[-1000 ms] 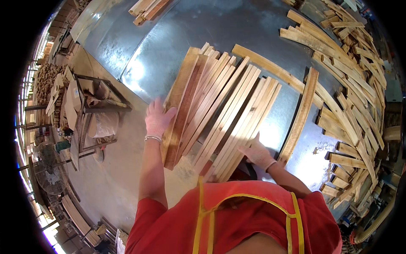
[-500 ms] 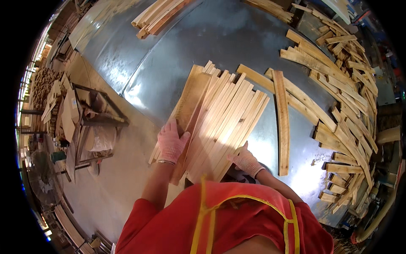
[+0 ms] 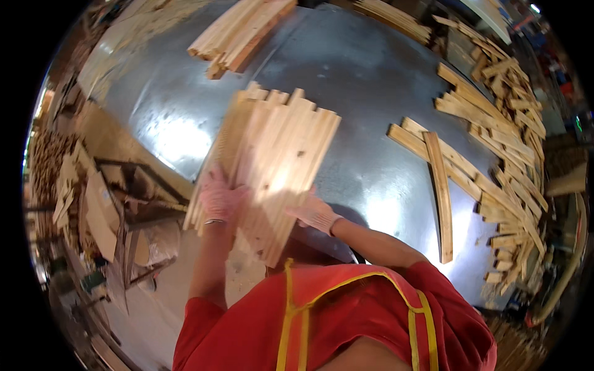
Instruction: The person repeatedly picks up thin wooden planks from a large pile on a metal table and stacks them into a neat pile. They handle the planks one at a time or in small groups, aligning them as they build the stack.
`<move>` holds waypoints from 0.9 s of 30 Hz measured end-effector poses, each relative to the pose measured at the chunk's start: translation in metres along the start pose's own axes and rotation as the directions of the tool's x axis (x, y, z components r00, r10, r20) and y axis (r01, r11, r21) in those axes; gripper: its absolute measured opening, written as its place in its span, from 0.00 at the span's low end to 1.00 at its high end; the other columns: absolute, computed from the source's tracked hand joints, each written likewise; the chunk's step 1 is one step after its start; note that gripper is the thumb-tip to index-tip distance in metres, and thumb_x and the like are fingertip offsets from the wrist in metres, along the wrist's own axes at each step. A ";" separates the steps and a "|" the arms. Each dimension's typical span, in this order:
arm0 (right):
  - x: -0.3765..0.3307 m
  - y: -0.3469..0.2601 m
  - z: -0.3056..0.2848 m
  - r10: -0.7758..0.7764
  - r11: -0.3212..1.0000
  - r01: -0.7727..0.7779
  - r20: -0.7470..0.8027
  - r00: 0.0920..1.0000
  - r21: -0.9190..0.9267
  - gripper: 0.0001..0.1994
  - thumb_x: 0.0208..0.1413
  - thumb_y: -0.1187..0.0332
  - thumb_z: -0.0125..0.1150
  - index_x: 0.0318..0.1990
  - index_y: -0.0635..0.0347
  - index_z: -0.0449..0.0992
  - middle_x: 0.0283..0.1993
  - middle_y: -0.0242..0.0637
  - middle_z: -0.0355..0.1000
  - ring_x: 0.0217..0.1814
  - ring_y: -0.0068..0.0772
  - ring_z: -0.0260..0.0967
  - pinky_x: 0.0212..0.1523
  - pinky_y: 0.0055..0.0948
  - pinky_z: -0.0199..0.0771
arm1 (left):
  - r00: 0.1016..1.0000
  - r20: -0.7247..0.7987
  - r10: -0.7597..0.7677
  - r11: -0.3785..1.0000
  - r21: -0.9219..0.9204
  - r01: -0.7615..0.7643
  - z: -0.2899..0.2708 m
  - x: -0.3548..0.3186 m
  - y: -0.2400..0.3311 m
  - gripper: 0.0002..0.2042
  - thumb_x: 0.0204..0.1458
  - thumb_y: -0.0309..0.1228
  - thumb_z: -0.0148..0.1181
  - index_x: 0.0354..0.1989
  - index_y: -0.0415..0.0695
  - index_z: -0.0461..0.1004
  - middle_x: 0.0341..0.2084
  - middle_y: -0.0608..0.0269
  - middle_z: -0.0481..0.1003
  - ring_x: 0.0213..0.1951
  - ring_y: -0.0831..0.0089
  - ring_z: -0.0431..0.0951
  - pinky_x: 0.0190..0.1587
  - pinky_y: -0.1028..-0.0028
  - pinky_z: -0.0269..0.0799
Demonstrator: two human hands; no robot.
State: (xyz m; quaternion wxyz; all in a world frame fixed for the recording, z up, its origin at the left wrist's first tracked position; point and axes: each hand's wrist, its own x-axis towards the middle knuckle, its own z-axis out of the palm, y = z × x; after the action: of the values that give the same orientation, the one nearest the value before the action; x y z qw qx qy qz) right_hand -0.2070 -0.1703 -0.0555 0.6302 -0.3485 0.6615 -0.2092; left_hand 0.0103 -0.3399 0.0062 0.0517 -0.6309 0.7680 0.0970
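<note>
Head view: the bundle of wooden slats [image 3: 269,164], which a second ago lay fanned out flat across the metal table [image 3: 371,68], is now squared into one tight sheaf and tipped up off the sheet, its near end raised toward the person's chest and its far end over the middle of the table. Half a second ago the slats were partly gathered and lying lower; now they sit edge to edge as a single slab. In my judgement the loose pieces have been collected into one load and are being lifted off the table.

The left hand [image 3: 219,196], in a pink glove, is pressed against the left edge of the bundle near its near end, fingers curled over the outer slat, forearm rising straight from the lower edge of the picture. The right hand [image 3: 315,213], also gloved, is under the right near corner, palm up against the underside, elbow bent out to the right. Both hands grip the bundle between them.

A second stack of slats [image 3: 238,31] lies at the far edge of the table. A few long strips [image 3: 440,191] lie crossed toward the right edge, and a heap of offcuts [image 3: 507,136] runs along that edge. Left of the table stands a cluttered wooden rack [image 3: 124,210].
</note>
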 end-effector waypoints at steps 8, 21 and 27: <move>-0.073 0.043 -0.157 -0.184 0.940 -0.083 -0.694 0.696 -0.332 0.38 0.53 0.54 0.68 0.69 0.65 0.69 0.65 0.57 0.73 0.66 0.60 0.71 0.70 0.49 0.69 | 0.995 0.091 0.034 0.992 -0.125 -0.023 -0.025 0.046 -0.054 0.55 0.44 0.47 0.78 0.79 0.45 0.53 0.68 0.40 0.67 0.69 0.42 0.69 0.69 0.55 0.69; -0.051 0.079 -0.192 0.008 0.966 0.167 -0.667 0.745 0.198 0.36 0.69 0.46 0.61 0.74 0.64 0.64 0.48 0.45 0.82 0.51 0.39 0.79 0.52 0.38 0.77 | 0.998 -0.012 0.068 0.975 -0.210 -0.069 -0.011 0.038 -0.066 0.49 0.46 0.45 0.72 0.79 0.46 0.59 0.68 0.43 0.70 0.67 0.47 0.73 0.68 0.58 0.71; 0.016 -0.006 -0.082 -0.152 0.893 0.042 -0.213 0.965 -0.447 0.34 0.66 0.38 0.54 0.64 0.58 0.75 0.62 0.59 0.78 0.69 0.62 0.73 0.69 0.51 0.70 | 0.994 0.104 0.018 0.989 -0.147 -0.003 -0.023 0.033 -0.056 0.48 0.48 0.49 0.70 0.79 0.48 0.59 0.70 0.45 0.69 0.70 0.49 0.71 0.71 0.59 0.68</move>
State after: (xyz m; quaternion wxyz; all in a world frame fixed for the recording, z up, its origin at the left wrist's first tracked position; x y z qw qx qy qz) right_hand -0.2853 -0.1994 -0.0521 0.4385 -0.4862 0.7451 -0.1274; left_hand 0.0596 -0.3871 0.0170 0.0450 -0.6231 0.7583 0.1863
